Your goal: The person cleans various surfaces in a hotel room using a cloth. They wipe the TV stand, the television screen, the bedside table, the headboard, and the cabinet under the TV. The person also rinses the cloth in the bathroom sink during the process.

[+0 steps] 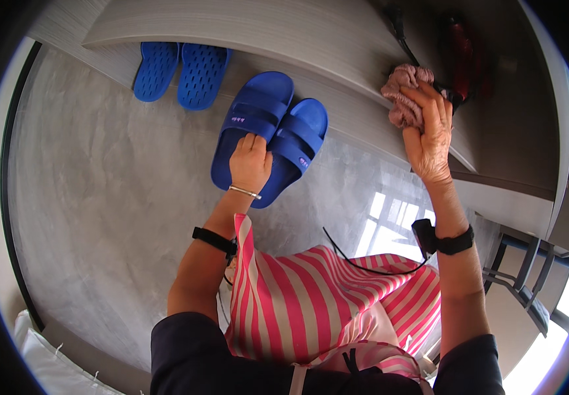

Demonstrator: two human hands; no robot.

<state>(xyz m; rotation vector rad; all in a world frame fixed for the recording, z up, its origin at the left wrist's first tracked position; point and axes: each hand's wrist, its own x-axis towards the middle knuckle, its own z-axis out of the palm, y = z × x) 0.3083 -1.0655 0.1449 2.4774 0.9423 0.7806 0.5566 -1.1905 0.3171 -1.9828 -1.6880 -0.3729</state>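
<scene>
Two blue slide slippers (260, 94) are side by side, toes pointing away from me, close to the front of a wooden cabinet. My left hand (250, 160) grips them where their inner sides meet, its fingertips hidden under the straps. The right-hand slipper (304, 123) leans against the other. Small printed writing shows on both straps. At the cabinet shelf's edge, my right hand (430, 128) holds a crumpled pink cloth (405, 94), fingers spread over it. I cannot tell whether the slippers touch the floor.
Another pair of blue perforated slippers (203, 76) lies partly under the cabinet (274, 29). Inside the open shelf (502, 133) are a dark red object (462, 59) and a black cord (398, 34). A chair (526, 286) stands at the right. The floor (101, 197) is grey.
</scene>
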